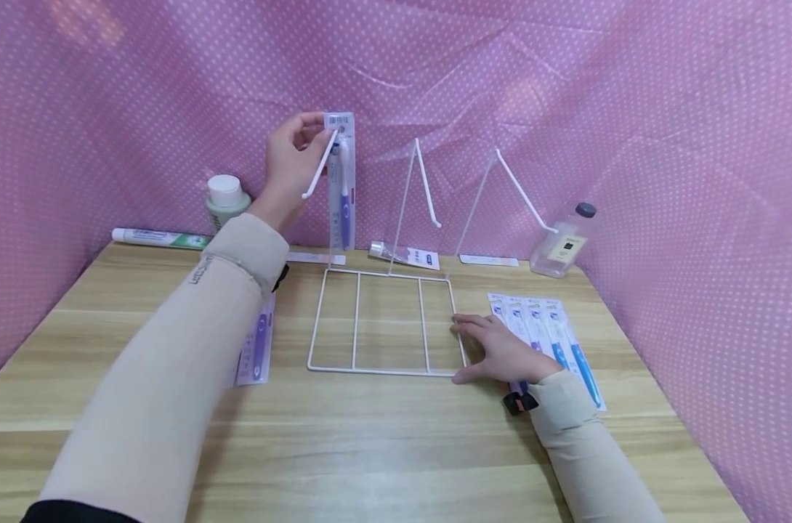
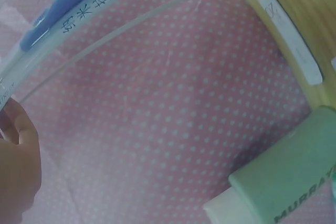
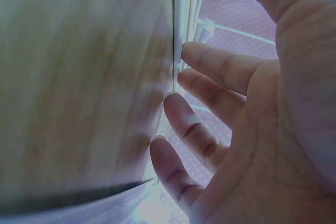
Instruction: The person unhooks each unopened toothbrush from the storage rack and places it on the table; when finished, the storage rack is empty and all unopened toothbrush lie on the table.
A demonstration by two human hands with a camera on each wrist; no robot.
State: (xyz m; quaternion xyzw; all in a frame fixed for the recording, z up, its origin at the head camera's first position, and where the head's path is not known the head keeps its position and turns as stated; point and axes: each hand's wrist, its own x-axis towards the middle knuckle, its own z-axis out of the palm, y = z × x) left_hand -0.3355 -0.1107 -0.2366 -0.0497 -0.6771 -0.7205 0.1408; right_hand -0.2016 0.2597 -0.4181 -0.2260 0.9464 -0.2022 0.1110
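My left hand (image 1: 296, 168) is raised at the back and pinches the top of a packaged purple toothbrush (image 1: 341, 181) against the leftmost white hook (image 1: 319, 168) of a white wire rack (image 1: 386, 319). The pack hangs upright. In the left wrist view the toothbrush pack (image 2: 79, 6) and the hook wire (image 2: 136, 22) cross the top, with my fingers (image 2: 18, 166) at the lower left. My right hand (image 1: 494, 349) lies flat on the table, its straight fingertips (image 3: 176, 103) touching the right edge of the rack's base (image 3: 176, 35).
Several packaged blue toothbrushes (image 1: 553, 341) lie to the right, partly under my right hand; one purple pack (image 1: 255, 349) lies under my left arm. Along the back: a toothpaste tube (image 1: 157, 237), a green jar (image 1: 226, 200), a small tube (image 1: 405, 254), a clear bottle (image 1: 562, 243). Pink dotted cloth walls surround the wooden table (image 1: 383, 450).
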